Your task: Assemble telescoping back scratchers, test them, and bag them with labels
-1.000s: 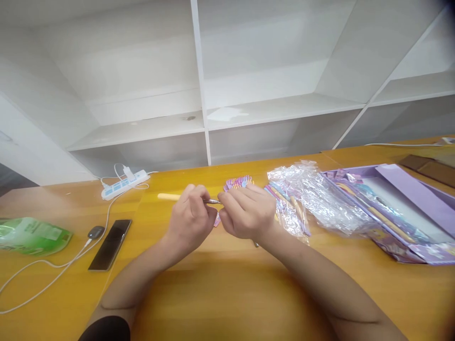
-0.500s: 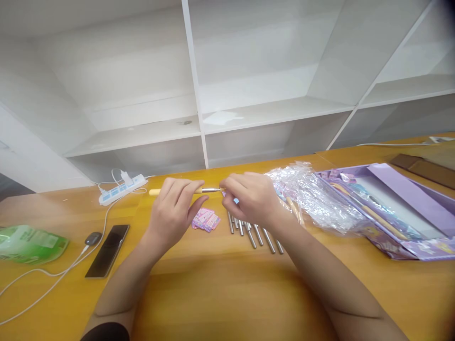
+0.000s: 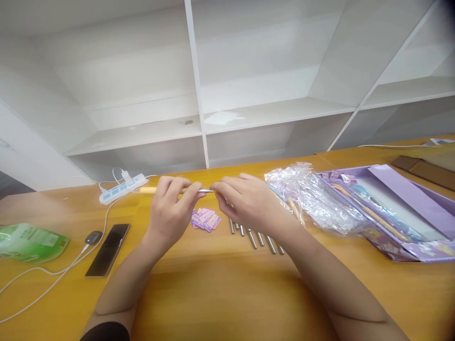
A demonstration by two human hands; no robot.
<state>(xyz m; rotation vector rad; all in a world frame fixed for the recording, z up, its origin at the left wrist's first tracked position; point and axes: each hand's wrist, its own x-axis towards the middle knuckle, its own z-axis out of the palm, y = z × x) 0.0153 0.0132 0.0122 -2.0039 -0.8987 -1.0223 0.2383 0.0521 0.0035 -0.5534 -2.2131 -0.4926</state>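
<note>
Far left, a green pack (image 3: 33,242) lies on the wooden table (image 3: 213,293). Near it, a black adapter (image 3: 93,237) on a white cable, then a dark phone (image 3: 107,251). White power strip (image 3: 122,189) behind.

Left hand (image 3: 168,210) grasps a slim yellow-handled tool (image 3: 148,190), perhaps a brush, thumb against fingers. Tool is roughly level above the table, between the hands, metal end pointing right. Judged light and stiff; smooth handle may roll or slip. Best hold: thumb and fingers on the handle close to the metal. Narrow tip probably the delicate part; light touch only.

Below, small pink cards (image 3: 206,219) in an overlapping pile; thin, likely bendable. Right hand (image 3: 249,196) has its fingers curled in at the metal tip; cannot tell whether it pinches the tip or something small there. Metal-ended sticks (image 3: 252,238) show partly beneath it.

Farther right, crinkled clear plastic bags (image 3: 323,208), soft, likely slippery, beside an open purple box (image 3: 389,246) holding more wrapped items.
</note>
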